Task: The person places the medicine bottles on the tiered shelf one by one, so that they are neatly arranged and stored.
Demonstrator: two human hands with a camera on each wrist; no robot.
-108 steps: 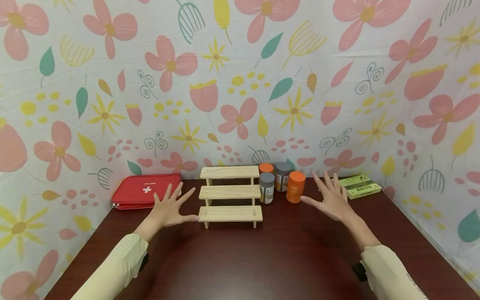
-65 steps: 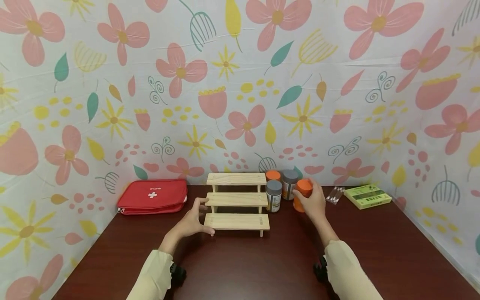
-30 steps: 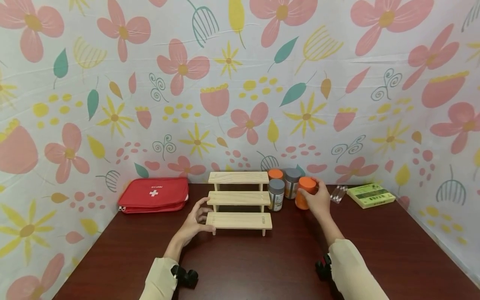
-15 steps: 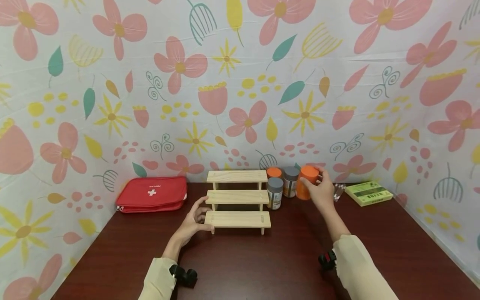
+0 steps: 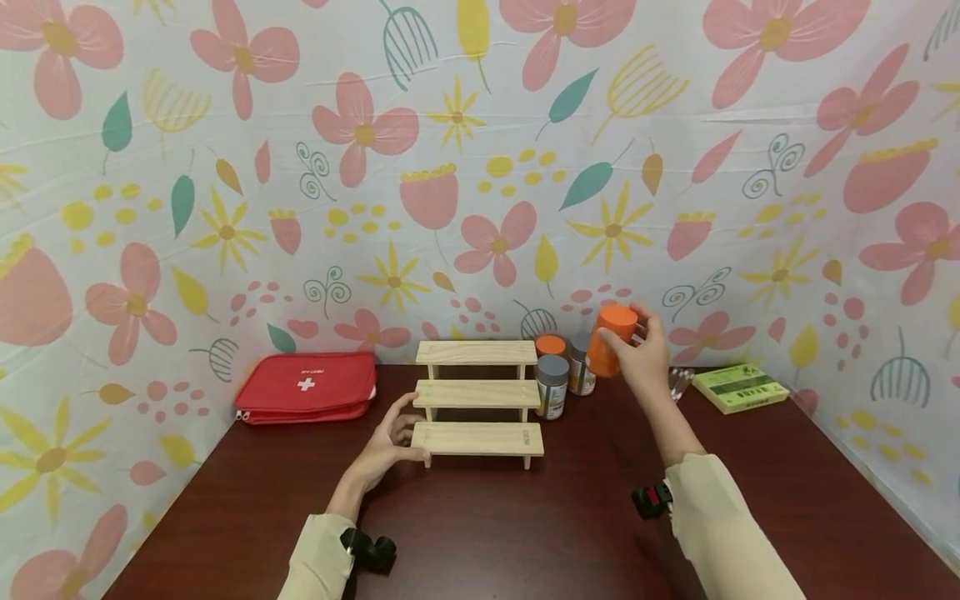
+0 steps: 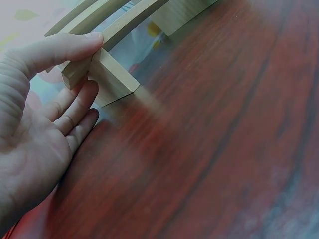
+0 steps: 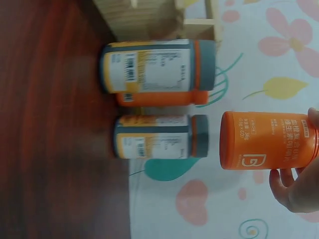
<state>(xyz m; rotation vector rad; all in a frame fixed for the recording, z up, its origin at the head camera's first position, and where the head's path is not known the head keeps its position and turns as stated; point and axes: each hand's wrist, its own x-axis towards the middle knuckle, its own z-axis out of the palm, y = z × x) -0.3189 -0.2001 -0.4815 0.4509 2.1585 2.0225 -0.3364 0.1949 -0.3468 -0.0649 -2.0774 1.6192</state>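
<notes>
The three-step wooden riser shelf (image 5: 477,438) stands on the dark table. My left hand (image 5: 384,446) grips its left end; in the left wrist view the thumb lies on a plank's end (image 6: 77,72), with fingers below and behind it. My right hand (image 5: 647,354) holds an orange supplement bottle (image 5: 611,346) up off the table, slightly tilted. Its white printed label faces the right wrist camera, where the bottle (image 7: 269,140) is gripped near its cap end. Two grey-capped bottles (image 5: 552,390) (image 7: 159,137) and another orange-capped bottle (image 5: 550,343) stand right of the shelf, partly overlapping.
A red first-aid pouch (image 5: 306,387) lies at the back left. At the back right are a yellow-green box (image 5: 741,388) and a clear pack of swabs (image 5: 681,382), partly hidden by my right hand. A floral cloth (image 5: 480,167) hangs behind the table.
My right hand has reached to the orange bottle, taken hold of it and raised it off the table. My left hand has moved from beside the shelf to grip its left end.
</notes>
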